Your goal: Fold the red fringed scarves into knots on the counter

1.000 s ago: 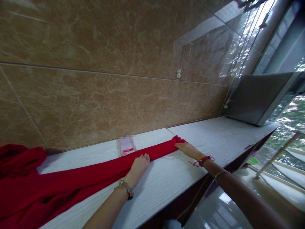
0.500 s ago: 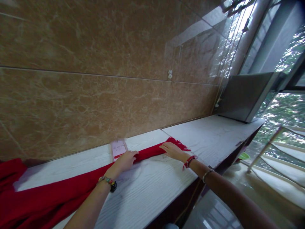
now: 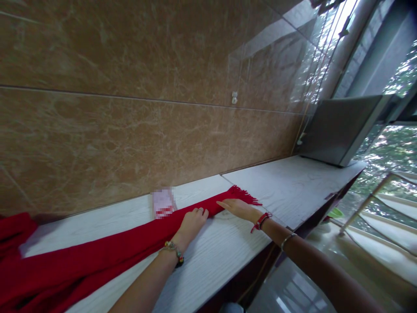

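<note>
Grip looks flat and wide at the right hand (image 3: pixel 239 209), on the scarf (image 3: pixel 124 243) beside its fringe (image 3: pixel 244 195). The left hand (image 3: pixel 191 225) curls over it, farther back; whether it pinches, I can't tell. Lengthwise along the bench (image 3: pixel 276 187), the scarf runs beneath both.

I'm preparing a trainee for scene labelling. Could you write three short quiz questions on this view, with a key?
1. True or false: the fringed end of the red scarf lies nearer the right hand than the left hand.
2. Fill in the blank: the right wrist wears a silvery bangle and a ____ cord bracelet.
3. Where is the pale pink rectangle?
A) Under the left hand
B) On the white counter, between the scarf and the tiled wall
C) Under the right hand

Key: 1 true; 2 red; 3 B
</note>
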Demonstrator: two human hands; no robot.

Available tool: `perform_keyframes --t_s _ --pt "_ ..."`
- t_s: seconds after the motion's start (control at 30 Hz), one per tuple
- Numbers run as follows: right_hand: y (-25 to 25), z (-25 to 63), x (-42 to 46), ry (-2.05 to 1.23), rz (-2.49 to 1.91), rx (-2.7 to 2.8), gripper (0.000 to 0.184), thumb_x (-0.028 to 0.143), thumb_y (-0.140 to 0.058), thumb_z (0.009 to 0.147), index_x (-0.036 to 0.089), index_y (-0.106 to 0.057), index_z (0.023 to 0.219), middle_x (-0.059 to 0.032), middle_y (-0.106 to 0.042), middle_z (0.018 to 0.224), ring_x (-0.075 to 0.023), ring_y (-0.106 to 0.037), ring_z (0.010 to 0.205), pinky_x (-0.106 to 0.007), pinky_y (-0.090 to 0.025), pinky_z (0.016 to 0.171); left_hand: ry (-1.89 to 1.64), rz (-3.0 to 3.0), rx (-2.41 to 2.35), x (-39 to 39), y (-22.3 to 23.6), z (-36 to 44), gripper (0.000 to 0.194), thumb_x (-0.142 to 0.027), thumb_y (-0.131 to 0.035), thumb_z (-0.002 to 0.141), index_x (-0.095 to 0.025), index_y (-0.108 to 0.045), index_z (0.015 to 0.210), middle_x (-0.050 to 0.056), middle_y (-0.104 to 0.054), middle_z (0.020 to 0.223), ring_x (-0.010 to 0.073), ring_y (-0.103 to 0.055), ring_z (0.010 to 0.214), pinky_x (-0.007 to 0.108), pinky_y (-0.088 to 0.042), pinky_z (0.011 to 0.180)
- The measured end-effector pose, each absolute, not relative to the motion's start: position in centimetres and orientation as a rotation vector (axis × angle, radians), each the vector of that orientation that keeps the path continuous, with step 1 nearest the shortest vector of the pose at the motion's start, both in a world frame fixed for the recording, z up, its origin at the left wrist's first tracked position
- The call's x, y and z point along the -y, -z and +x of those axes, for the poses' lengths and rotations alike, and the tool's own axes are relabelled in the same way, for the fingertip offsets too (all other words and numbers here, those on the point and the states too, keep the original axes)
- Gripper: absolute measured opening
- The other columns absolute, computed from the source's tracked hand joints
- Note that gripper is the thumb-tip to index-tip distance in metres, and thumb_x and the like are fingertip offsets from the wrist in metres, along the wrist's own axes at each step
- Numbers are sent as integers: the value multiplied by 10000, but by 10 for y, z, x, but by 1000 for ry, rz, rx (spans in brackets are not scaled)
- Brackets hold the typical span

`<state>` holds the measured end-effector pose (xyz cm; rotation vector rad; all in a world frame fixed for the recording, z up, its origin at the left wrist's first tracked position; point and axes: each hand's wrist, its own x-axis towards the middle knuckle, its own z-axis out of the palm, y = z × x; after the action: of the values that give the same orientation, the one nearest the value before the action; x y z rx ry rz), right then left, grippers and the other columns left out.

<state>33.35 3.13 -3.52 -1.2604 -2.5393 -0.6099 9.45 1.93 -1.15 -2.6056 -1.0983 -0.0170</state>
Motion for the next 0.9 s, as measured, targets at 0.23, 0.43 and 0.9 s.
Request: perform_keyframes --t_s 0.23,0.43,0.9 --pt "36 343 -31 537 -1206 2615 283 308 -469 859 173 -502 1106 -69 -518 1106 -179 -535 929 -375 -463 771 11 -2635 1109 -8 21 93 323 -16 -404 803 -56 -497 1110 193 -577 1077 229 -567 975 308 -495 717" --pt "37 340 -29 470 -1181 2593 285 271 -431 872 201 -512 1136 -74 -501 1181 -195 -502 1024 -397 -414 871 161 -2789 1132 10 26 59 445 -6 -328 809 -120 -435 1225 145 -443 1293 205 -419 1181 352 -372 955" --pt "40 191 -6 324 -884 2749 381 231 -389 878 110 -454 1233 -116 -458 1277 -190 -387 1195 -365 -325 996 213 -2743 1521 34 12 -65 409 -274 -310 887 -128 -413 1256 129 -443 1297 189 -407 1187 352 -330 989"
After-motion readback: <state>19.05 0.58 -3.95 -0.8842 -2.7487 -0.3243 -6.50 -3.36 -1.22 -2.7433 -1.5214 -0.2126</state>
